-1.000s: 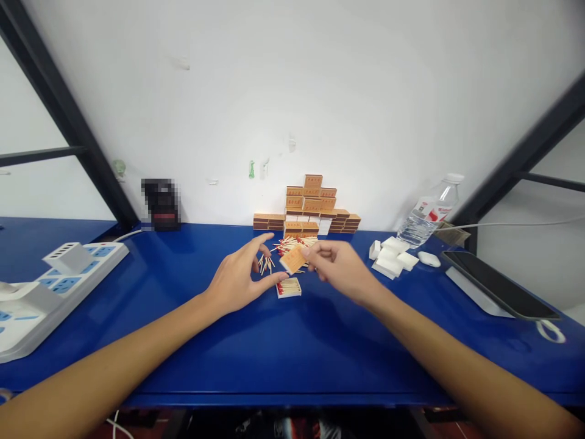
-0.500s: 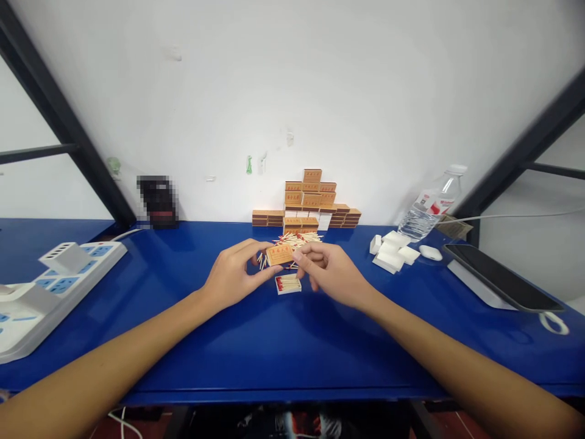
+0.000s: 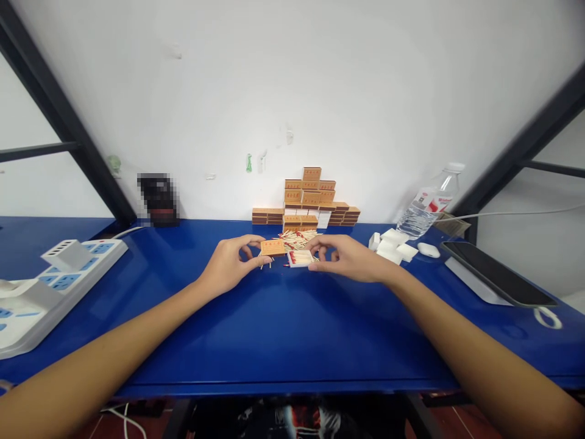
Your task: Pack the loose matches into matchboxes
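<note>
Between the thumb and fingers of my left hand (image 3: pixel 234 263) is an orange matchbox sleeve (image 3: pixel 273 247) with red print on top. My right hand (image 3: pixel 343 257) pinches the right end of a white matchbox tray (image 3: pixel 300 258), which holds several red-tipped matches. Sleeve and tray are held side by side, the tray slightly lower and nearer to me. Just behind them lies a heap of loose matches (image 3: pixel 299 239), partly hidden by my hands and the two box parts.
Stacked matchboxes (image 3: pixel 311 197) stand against the wall. To the right are empty white trays (image 3: pixel 389 246), an earphone case (image 3: pixel 428 250), a tilted water bottle (image 3: pixel 429 204) and a phone (image 3: pixel 498 273). A power strip (image 3: pixel 98 267) lies on the left of the blue table (image 3: pixel 292 335).
My right hand has left the sleeve and taken hold of the match-filled tray, lifting it from the table beside the sleeve. The left hand has moved slightly left with the sleeve.
</note>
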Tool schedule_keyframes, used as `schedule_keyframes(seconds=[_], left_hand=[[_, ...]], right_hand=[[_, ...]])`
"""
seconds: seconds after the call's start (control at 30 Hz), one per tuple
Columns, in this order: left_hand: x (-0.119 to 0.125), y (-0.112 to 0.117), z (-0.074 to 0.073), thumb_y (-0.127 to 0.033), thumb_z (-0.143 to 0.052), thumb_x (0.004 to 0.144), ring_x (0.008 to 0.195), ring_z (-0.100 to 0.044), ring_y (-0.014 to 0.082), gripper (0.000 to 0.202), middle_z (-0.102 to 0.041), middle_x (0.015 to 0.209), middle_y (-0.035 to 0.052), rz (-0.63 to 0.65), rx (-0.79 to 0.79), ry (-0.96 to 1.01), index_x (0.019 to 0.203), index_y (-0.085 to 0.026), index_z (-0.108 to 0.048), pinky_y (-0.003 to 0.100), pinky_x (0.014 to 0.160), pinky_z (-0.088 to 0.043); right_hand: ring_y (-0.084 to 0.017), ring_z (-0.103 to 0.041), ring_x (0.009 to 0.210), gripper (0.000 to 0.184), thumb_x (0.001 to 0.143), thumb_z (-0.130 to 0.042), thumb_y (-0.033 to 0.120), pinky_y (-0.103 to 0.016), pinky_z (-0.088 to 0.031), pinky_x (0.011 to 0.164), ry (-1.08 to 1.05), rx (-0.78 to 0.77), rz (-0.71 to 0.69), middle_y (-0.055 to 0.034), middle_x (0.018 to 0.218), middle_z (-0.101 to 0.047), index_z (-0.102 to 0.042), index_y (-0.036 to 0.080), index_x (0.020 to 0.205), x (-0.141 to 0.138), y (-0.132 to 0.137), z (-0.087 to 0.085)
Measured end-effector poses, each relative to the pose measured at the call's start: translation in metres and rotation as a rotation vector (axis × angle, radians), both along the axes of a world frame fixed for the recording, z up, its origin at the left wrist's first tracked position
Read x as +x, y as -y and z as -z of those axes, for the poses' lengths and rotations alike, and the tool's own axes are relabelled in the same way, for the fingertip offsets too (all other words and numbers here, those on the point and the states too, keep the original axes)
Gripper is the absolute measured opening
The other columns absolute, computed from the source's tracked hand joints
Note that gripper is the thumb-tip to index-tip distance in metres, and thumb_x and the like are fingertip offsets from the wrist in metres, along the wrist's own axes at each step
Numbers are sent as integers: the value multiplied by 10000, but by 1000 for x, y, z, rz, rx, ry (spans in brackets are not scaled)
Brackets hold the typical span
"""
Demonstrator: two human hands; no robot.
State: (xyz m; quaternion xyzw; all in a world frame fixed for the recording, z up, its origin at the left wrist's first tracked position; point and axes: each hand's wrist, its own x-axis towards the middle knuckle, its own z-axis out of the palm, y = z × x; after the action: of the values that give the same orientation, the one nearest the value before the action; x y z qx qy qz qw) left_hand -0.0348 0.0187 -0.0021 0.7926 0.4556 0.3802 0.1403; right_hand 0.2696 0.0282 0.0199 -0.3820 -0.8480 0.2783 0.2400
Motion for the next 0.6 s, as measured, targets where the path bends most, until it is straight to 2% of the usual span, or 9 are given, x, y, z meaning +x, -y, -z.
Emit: schedule_keyframes(seconds=[0.13,0.33,0.6], left_hand=[[0,-1,0,-451,-811,831,659,-630,147,431,-741,794,3,70,-74,25,1200,-237,-750,259,596,-514],[0,-2,1,-436,-815,818,711,-634,143,451,-772,988,41,148,-180,58,1218,-235,-752,260,608,-529],[0,-1,1,-405,-850,771,661,-621,136,448,-739,842,14,197,-239,85,1175,-231,-767,259,618,-516]], right_hand=[[-179,-618,830,412,821,-786,481,-292,-474,668,-81,-51,0,-53,962,-696,-725,201,1117,7,-4,-4],[-170,-610,836,458,825,-788,466,-277,-471,651,-72,-100,-25,-59,987,-700,-724,200,1192,5,0,-7],[-152,-597,777,465,801,-808,425,-263,-442,605,-61,-130,-34,-51,951,-699,-740,207,1206,8,1,-11]])
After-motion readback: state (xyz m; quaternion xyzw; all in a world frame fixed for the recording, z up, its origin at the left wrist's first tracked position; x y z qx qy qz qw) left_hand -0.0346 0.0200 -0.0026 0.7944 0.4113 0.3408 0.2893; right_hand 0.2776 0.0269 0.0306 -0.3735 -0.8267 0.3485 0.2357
